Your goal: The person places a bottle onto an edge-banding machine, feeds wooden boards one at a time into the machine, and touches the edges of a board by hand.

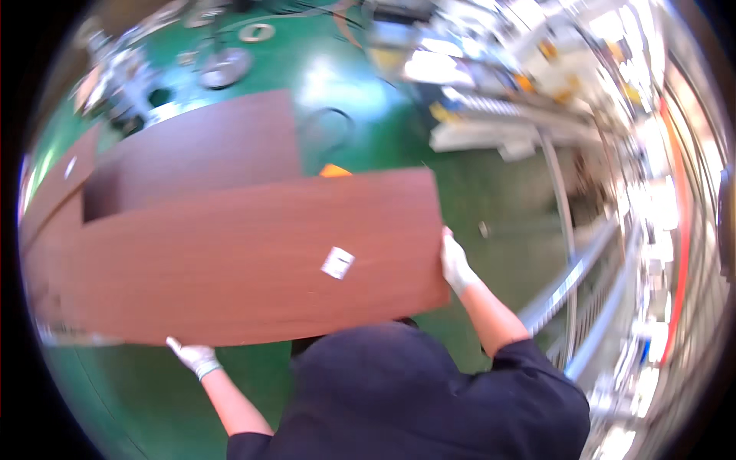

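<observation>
A long reddish-brown wooden panel [207,268] lies across in front of my body, with a small white label [337,262] on its upper face. My right hand [456,262], in a white glove, grips the panel's right end; its fingers go out of sight around the edge. At the near long edge, towards the left, my gloved left hand [193,357] holds the same panel, the thumb showing at the rim and the other fingers largely hidden beneath. Whether the panel's far left end rests on something cannot be made out.
Beyond lies another brown panel [222,146], with a further brown board [65,180] at far left. An orange object [335,170] peeks out behind the held panel. Metal rails [575,280] and a cluttered bench [491,115] stand right. A round metal base [226,67] sits on the green floor [475,192].
</observation>
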Demonstrator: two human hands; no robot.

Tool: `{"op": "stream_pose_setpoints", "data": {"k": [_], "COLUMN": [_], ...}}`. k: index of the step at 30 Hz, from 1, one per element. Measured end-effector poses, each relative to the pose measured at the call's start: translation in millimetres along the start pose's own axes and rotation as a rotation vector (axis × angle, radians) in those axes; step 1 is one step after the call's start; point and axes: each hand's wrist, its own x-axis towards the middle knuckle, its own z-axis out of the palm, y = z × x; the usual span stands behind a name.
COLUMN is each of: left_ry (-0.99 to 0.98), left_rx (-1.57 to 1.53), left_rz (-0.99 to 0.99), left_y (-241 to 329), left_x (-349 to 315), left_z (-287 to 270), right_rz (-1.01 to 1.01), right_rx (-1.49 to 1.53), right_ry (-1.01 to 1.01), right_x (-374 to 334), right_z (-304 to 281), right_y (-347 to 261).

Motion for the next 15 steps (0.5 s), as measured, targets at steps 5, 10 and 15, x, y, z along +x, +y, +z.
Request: {"op": "stream_pose_setpoints", "data": {"k": [5, 10, 15], "left_ry": [0.151, 0.186, 0.229], "left_rx": [0.24, 0.47, 0.596], "left_rz": [-0.013, -0.069, -0.091], "left_y": [-8.5, 11.1, 29.4], "left_x": [-8.4, -11.8, 16.8], "left_z": [3.3, -13.1, -33.9], "right_rz": [-0.011, -0.126, -0.107], "right_rx": [0.074, 0.009, 0.07], "right_ry": [0.136, 0.12, 0.216], "right_x": [-18.0, -73.9, -79.2], "right_z": [-43.7, -41.3, -45.8], "right_y": [15.7, -17.8, 8.7]}}
